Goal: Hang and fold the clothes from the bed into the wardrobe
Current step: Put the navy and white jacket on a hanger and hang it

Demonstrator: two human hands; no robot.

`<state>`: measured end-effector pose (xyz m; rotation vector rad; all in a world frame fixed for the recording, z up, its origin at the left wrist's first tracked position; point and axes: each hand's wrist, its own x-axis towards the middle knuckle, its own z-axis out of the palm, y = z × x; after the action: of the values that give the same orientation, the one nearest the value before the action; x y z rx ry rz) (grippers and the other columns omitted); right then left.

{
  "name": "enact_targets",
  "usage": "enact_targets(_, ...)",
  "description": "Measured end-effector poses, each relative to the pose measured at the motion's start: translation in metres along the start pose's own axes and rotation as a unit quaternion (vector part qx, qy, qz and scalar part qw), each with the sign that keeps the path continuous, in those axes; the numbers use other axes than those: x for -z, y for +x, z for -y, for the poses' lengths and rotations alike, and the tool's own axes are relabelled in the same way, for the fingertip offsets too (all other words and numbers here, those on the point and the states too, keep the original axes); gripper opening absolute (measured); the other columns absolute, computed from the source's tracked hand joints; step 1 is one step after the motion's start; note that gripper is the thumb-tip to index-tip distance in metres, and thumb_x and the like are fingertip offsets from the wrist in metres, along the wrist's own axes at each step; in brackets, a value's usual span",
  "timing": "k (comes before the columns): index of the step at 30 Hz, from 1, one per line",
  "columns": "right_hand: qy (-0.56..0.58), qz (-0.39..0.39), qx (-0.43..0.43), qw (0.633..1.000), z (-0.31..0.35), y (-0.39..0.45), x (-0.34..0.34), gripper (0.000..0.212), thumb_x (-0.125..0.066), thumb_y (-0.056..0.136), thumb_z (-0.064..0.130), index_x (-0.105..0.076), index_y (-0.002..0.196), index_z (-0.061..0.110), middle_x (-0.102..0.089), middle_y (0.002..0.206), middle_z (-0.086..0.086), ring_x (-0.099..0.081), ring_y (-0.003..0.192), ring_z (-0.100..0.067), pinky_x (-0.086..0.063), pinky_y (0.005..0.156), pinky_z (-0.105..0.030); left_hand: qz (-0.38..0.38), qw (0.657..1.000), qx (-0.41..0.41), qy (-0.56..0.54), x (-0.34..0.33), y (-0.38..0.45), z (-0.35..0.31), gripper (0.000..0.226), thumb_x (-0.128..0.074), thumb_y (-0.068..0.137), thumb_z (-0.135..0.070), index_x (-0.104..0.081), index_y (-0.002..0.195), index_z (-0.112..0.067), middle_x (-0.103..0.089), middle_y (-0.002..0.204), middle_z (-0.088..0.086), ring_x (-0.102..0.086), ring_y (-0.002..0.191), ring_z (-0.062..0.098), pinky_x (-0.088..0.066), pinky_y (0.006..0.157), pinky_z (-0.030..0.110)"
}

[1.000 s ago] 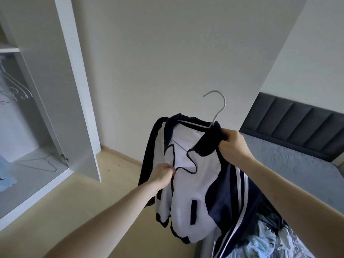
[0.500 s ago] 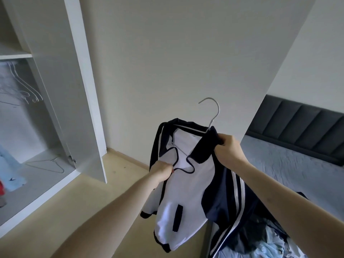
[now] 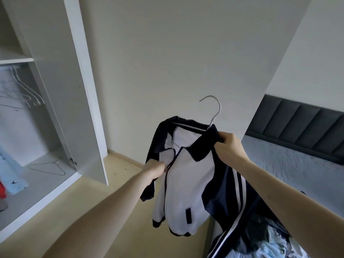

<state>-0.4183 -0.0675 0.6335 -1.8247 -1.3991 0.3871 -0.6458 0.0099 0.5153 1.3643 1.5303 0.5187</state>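
Observation:
A navy and white zip jacket (image 3: 188, 198) hangs on a white wire hanger (image 3: 214, 112), held up in front of the wall. My right hand (image 3: 228, 146) grips the navy collar beside the hanger's neck. My left hand (image 3: 155, 169) pinches the jacket's front edge at the zipper, just below the collar. The zipper looks closed below that hand and open above it. The open wardrobe (image 3: 42, 185) stands at the left. A pile of clothes (image 3: 264, 246) lies on the bed's near corner at the lower right.
The wardrobe door (image 3: 74, 90) stands open toward me. Inside, empty white hangers (image 3: 28, 92) hang on the rail, one hanger (image 3: 48, 167) lies on the bottom board, and a light blue garment (image 3: 11, 175) hangs at the far left. The grey bed (image 3: 290, 164) has a dark padded headboard (image 3: 301, 125).
My left hand has drawn the jacket's front edges together along the zipper. The view has turned slightly, showing more of the wardrobe's inside.

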Motion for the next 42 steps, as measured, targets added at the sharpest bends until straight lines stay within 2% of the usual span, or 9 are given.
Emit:
enact_targets(5, -0.015, -0.002, -0.028, 0.999, -0.009, 0.001, -0.006, 0.019, -0.046, 0.084, 0.003, -0.049, 0.067, 0.009, -0.044, 0.057, 0.002, -0.035, 0.054, -0.016, -0.028, 0.049, -0.027, 0.045, 0.994, -0.086, -0.044, -0.010, -0.009, -0.022, 0.026, -0.048, 0.101, -0.006, -0.073, 0.094, -0.008, -0.054, 0.087, -0.011, -0.052, 0.082, 0.007, -0.038, 0.060, 0.004)
enact_targets(10, -0.006, 0.008, -0.069, 0.998, -0.014, 0.003, -0.012, 0.015, -0.044, 0.082, 0.005, -0.056, 0.082, -0.003, -0.045, 0.062, -0.001, -0.037, 0.058, -0.019, -0.029, 0.054, -0.028, 0.000, 1.000, -0.012, -0.020, -0.014, -0.008, -0.001, 0.015, -0.057, 0.092, -0.012, -0.066, 0.088, -0.001, -0.060, 0.087, 0.009, -0.053, 0.079, 0.023, -0.040, 0.070, 0.032)
enact_targets(15, 0.017, 0.018, -0.071, 0.997, -0.015, -0.002, -0.022, 0.015, -0.045, 0.083, 0.007, -0.058, 0.080, 0.000, -0.044, 0.058, 0.003, -0.037, 0.057, -0.017, -0.030, 0.053, -0.027, -0.008, 0.997, -0.044, -0.057, -0.012, 0.000, -0.011, 0.013, -0.061, 0.090, -0.012, -0.069, 0.080, -0.015, -0.066, 0.085, 0.003, -0.061, 0.080, 0.020, -0.056, 0.081, 0.038)
enact_targets(17, 0.027, 0.021, -0.067, 0.997, -0.015, -0.003, -0.024, 0.017, -0.044, 0.081, 0.006, -0.058, 0.084, -0.003, -0.045, 0.061, 0.000, -0.039, 0.059, -0.018, -0.031, 0.056, -0.029, 0.010, 0.997, -0.061, -0.048, -0.012, 0.004, -0.014, 0.021, -0.054, 0.095, -0.006, -0.074, 0.098, -0.013, -0.066, 0.096, 0.003, -0.061, 0.091, 0.021, -0.052, 0.074, 0.028)
enact_targets(22, 0.042, 0.042, -0.065, 0.996, -0.010, -0.001, -0.025, 0.023, -0.043, 0.079, 0.006, -0.061, 0.090, -0.004, -0.046, 0.064, -0.001, -0.040, 0.059, -0.017, -0.031, 0.056, -0.029, 0.003, 0.999, 0.042, 0.026, -0.014, 0.009, 0.016, 0.015, -0.059, 0.095, -0.016, -0.069, 0.093, -0.006, -0.066, 0.087, 0.007, -0.061, 0.078, 0.024, -0.048, 0.066, 0.028)
enact_targets(27, 0.040, 0.066, -0.060, 0.995, -0.015, -0.007, -0.041, 0.024, -0.042, 0.079, 0.004, -0.061, 0.091, -0.005, -0.048, 0.066, -0.001, -0.041, 0.061, -0.018, -0.032, 0.058, -0.029, 0.066, 0.985, 0.079, -0.137, -0.022, 0.013, -0.004, 0.025, -0.048, 0.101, -0.010, -0.068, 0.111, 0.000, -0.076, 0.099, 0.011, -0.073, 0.086, 0.025, -0.060, 0.068, 0.030)
enact_targets(33, 0.048, 0.063, -0.042, 0.996, -0.020, 0.003, -0.041, 0.022, -0.042, 0.077, 0.006, -0.063, 0.079, 0.006, -0.048, 0.055, 0.008, -0.041, 0.054, -0.014, -0.032, 0.043, -0.018, 0.158, 0.904, 0.136, -0.374, -0.038, 0.010, -0.005, 0.026, -0.047, 0.100, -0.005, -0.066, 0.116, 0.002, -0.071, 0.118, 0.021, -0.071, 0.103, 0.042, -0.061, 0.084, 0.058)
enact_targets(39, 0.024, 0.081, -0.031, 0.996, -0.039, 0.021, -0.032, 0.017, -0.043, 0.078, 0.006, -0.060, 0.079, 0.004, -0.045, 0.057, 0.007, -0.038, 0.057, -0.016, -0.031, 0.051, -0.026, 0.087, 0.928, 0.138, -0.334, -0.057, 0.020, -0.009, 0.028, -0.046, 0.103, -0.007, -0.066, 0.121, -0.001, -0.074, 0.110, 0.014, -0.070, 0.106, 0.033, -0.056, 0.098, 0.049)
enact_targets(42, 0.023, 0.103, -0.029, 0.994, -0.048, 0.031, -0.029, 0.020, -0.042, 0.074, 0.007, -0.062, 0.078, 0.007, -0.047, 0.056, 0.009, -0.042, 0.057, -0.016, -0.033, 0.052, -0.025, 0.073, 0.941, 0.130, -0.304, -0.066, 0.018, -0.015, 0.025, -0.049, 0.101, -0.010, -0.069, 0.116, -0.005, -0.074, 0.115, 0.014, -0.066, 0.113, 0.031, -0.056, 0.088, 0.045)
